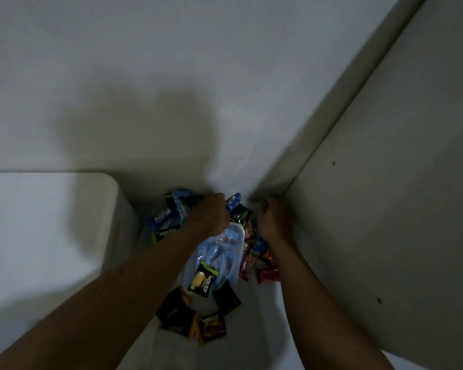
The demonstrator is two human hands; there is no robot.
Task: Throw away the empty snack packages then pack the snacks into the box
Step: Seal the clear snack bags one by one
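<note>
My left hand (211, 213) and right hand (273, 220) both curl into the snack packets (247, 263) heaped around the clear box (241, 232), holding what I cannot tell; these look light, crinkly and slippery, best pinched by a sealed edge.

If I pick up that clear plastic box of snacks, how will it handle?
Probably stiff enough to keep its shape: the clear plastic box shows a moulded rim. Likely light, since it holds only small packets like the black and green packet. With no lid visible, they may spill if tilted.
</note>
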